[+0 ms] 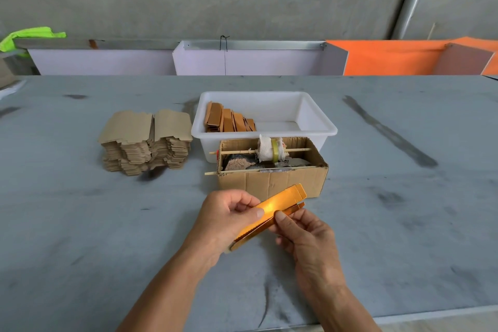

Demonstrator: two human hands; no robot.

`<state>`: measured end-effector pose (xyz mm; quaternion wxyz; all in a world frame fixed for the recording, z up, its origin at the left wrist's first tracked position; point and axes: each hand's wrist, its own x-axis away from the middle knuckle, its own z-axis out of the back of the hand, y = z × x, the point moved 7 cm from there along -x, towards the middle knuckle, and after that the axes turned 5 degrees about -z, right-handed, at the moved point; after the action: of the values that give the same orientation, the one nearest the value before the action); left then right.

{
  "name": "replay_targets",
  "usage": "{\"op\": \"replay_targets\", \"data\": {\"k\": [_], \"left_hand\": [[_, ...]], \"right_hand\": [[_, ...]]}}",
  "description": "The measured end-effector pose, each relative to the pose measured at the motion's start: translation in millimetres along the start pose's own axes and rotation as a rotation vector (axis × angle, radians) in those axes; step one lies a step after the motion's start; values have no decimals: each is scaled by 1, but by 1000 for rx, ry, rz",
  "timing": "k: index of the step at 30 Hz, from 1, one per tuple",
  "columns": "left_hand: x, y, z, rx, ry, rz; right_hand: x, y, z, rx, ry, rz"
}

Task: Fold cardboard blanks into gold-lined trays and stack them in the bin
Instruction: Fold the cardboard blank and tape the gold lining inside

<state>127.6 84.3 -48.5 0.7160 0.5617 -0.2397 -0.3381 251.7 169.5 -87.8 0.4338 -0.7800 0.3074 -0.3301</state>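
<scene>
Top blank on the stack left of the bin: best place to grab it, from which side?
Probably the near-left edge of the top blank, coming from the left. That flap overhangs the stack and lies flat, so fingers could slip under; the white bin crowds the right side.

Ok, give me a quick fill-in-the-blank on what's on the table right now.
1. Both hands hold a folded ____-lined tray.
2. The finished trays sit at the ____ end of the white bin.
3. The stack of flat blanks lies ____ of the bin.
4. The cardboard box stands directly in ____ of the bin.

Missing: gold; left; left; front
</scene>
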Motion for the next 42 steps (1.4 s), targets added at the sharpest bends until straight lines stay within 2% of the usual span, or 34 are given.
{"op": "replay_targets", "data": {"k": [3, 5, 10, 14, 20, 27, 32, 39, 42], "left_hand": [[4, -5, -1, 122, -4, 58], [7, -7, -5, 109, -21, 65], [6, -14, 1, 146, 132, 92], [4, -24, 6, 416, 202, 161], [14, -38, -24, 757, 228, 271], [12, -33, -27, 734, 305, 220], [13, -37, -18, 804, 393, 259], [14, -40, -16, 867, 387, 260], [13, -37, -18, 805, 341, 218]], "right_hand": [[-1, 0, 3, -12, 49, -14], [-1, 0, 5, -7, 86, -16], [3, -1, 3, -42, 95, -44], [4, 0, 2, -91, 85, -83], [8, 0, -2, -170, 97, -94], [10, -2, -6, -178, 71, -116], [7, -3, -5, -157, 23, -163], [4, -3, -7, -143, 18, -195], [3, -2, -8, -137, 29, -194]]}}
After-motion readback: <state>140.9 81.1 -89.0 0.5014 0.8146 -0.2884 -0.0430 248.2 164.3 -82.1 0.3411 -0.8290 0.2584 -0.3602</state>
